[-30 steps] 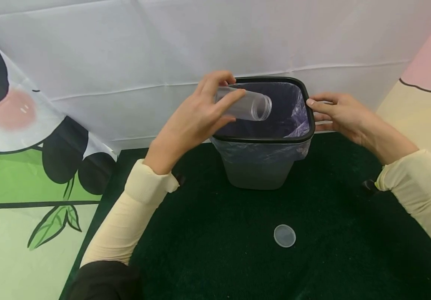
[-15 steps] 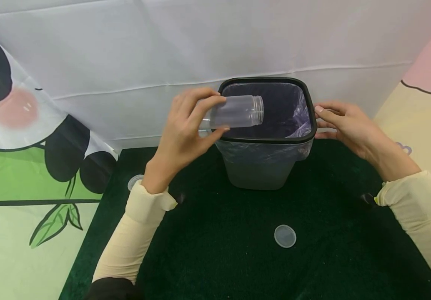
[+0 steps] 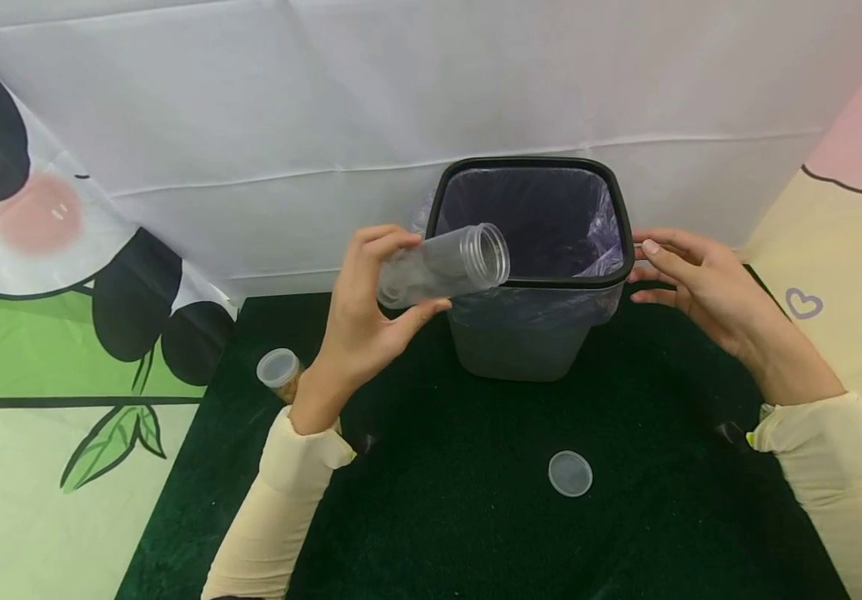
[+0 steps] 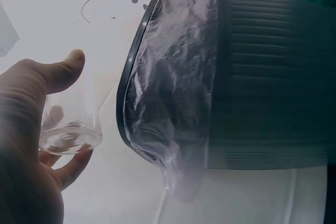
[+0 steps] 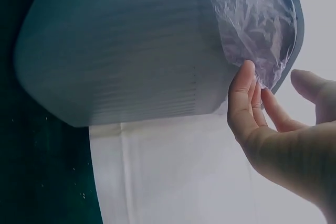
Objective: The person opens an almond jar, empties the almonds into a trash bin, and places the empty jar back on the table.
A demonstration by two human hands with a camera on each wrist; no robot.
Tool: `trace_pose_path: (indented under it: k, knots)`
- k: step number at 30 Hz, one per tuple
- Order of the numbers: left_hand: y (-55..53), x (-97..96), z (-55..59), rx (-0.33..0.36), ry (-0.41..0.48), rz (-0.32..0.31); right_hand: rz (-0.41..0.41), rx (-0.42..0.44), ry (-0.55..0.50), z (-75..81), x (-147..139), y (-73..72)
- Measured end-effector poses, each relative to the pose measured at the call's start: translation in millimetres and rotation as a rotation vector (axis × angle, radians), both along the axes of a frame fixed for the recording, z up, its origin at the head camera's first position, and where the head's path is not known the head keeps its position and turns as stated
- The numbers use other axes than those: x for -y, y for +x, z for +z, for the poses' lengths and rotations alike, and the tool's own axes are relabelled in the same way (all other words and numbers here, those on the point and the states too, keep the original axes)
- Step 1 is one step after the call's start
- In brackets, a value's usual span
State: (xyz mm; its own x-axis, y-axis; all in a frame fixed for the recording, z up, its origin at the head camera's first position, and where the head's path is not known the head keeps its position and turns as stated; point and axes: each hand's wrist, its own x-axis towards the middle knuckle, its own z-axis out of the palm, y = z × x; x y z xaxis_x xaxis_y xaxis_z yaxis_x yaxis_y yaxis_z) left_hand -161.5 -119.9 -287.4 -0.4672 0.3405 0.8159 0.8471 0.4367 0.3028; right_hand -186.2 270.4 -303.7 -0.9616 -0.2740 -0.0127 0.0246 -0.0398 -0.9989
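My left hand [image 3: 359, 329] grips a clear, lidless plastic jar [image 3: 431, 271] between thumb and fingers. The jar lies nearly sideways, its threaded mouth pointing right and slightly up, overlapping the front left corner of a trash bin [image 3: 517, 346] in the head view. No contents show inside the jar [image 4: 71, 129]. A translucent bag [image 5: 252, 19] lines the bin and folds over its black rim. Beside the bin's right side is my right hand [image 3: 709, 296], fingers loosely bent at the folded bag and thumb apart from the rim.
A round translucent lid [image 3: 569, 473] lies on the dark green cloth [image 3: 468, 508] in front of the bin. At left, a lidded jar [image 3: 278, 368] with brownish contents stands partly behind my left wrist. A white sheet [image 3: 311, 108] hangs behind the bin.
My left hand has drawn the jar left and toward me from over the bin's opening, turning its mouth upward. My right hand has slipped down off the rim. The lidded jar has come into view.
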Motion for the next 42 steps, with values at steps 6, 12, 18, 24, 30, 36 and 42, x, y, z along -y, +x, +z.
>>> trace_pose_path:
  k: [6,12,18,24,30,36,42]
  knots:
    - [9.5,6.6,-17.2,0.085,0.02,0.024,-0.001,-0.022,-0.036,-10.7,1.8,11.3]
    - [16.8,13.9,-36.8,0.16,0.041,0.06,0.012,-0.032,-0.085,-21.1,3.7,24.8]
    - [26.3,17.6,-59.2,0.286,0.116,0.047,0.062,-0.06,-0.094,-31.7,5.0,34.8]
    - [32.8,19.3,-82.8,0.425,0.177,0.013,0.095,-0.085,-0.086,-44.2,5.7,41.9]
    - [42.2,17.4,-104.7,0.564,0.166,0.012,0.128,-0.083,-0.083,-59.1,7.1,48.0]
    - [50.8,16.1,-128.1,0.668,0.099,0.056,0.151,-0.07,-0.064,-74.1,8.4,51.2]
    - [58.9,13.3,-147.2,0.746,0.041,0.076,0.154,-0.037,-0.027,-89.5,12.8,53.4]
